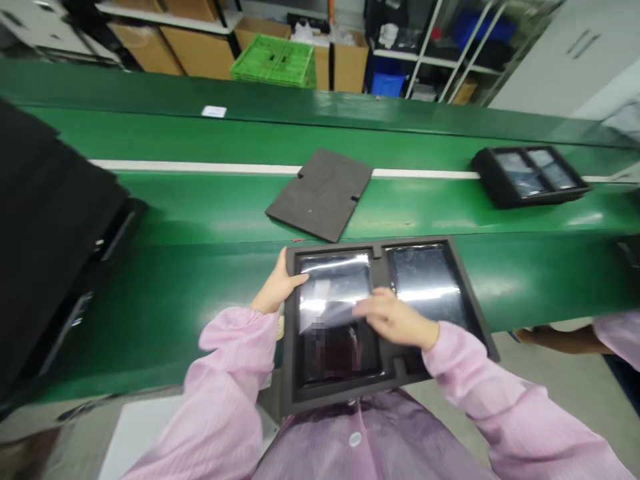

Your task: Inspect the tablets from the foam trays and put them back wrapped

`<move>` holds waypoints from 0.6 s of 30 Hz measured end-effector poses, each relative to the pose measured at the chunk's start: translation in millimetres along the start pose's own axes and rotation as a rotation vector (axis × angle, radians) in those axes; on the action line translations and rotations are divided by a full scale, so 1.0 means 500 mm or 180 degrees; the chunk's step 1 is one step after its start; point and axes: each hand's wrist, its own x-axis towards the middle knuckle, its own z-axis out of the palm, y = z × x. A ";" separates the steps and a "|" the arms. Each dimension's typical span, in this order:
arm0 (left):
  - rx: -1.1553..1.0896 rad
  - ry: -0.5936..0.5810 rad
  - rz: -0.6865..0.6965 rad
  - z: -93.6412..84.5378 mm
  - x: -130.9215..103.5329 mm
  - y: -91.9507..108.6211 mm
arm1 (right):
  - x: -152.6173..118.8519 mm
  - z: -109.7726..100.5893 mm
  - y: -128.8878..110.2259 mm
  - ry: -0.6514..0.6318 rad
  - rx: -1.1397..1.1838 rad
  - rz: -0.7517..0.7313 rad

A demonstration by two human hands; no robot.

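A black foam tray with two compartments rests partly on the green bench's front edge, close to my body. In its left compartment lies a glossy dark screen panel, and a second shiny panel fills the right one. My left hand grips the tray's upper left edge, thumb over the rim. Over the right part of the left panel is my right hand, slightly blurred, with its fingers extended toward the glass. Whether its fingertips touch the glass is unclear.
A flat black foam sheet lies beyond the tray on the green bench. Tall black foam stacks stand at the left. Another tray with two panels sits at the back right. A person's arm shows at the right edge.
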 end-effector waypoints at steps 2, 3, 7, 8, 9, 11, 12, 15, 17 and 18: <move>0.0338 0.0096 -0.0016 -0.002 -0.002 0.000 | -0.064 -0.002 -0.011 -0.0567 -0.0192 -0.0374; 0.0616 0.0204 -0.0032 -0.001 -0.003 0.000 | -0.089 -0.013 -0.002 -0.0530 -0.0340 -0.0299; 0.2117 0.0982 0.0557 0.039 -0.036 0.010 | -0.130 -0.135 0.111 0.0996 -0.1392 0.1024; 0.2312 0.1029 0.0888 0.065 -0.056 0.014 | -0.127 -0.172 0.149 0.1233 -0.1555 0.1247; 0.2402 0.0949 0.1240 0.097 -0.082 0.019 | -0.120 -0.203 0.187 0.1376 -0.1660 0.1416; 0.2365 0.0257 0.1835 0.178 -0.139 0.024 | -0.101 -0.241 0.255 0.1470 -0.1738 0.1603; 0.2405 -0.0222 0.1938 0.222 -0.167 0.024 | -0.091 -0.248 0.281 0.1476 -0.1748 0.1653; 0.2626 -0.1354 0.1882 0.336 -0.227 0.014 | -0.076 -0.240 0.328 0.1451 -0.1707 0.1667; 0.2733 -0.1492 0.1763 0.378 -0.241 0.002 | -0.077 -0.230 0.340 0.1439 -0.1652 0.1620; 0.2779 -0.1429 0.1734 0.388 -0.241 -0.005 | -0.079 -0.228 0.343 0.1429 -0.1623 0.1585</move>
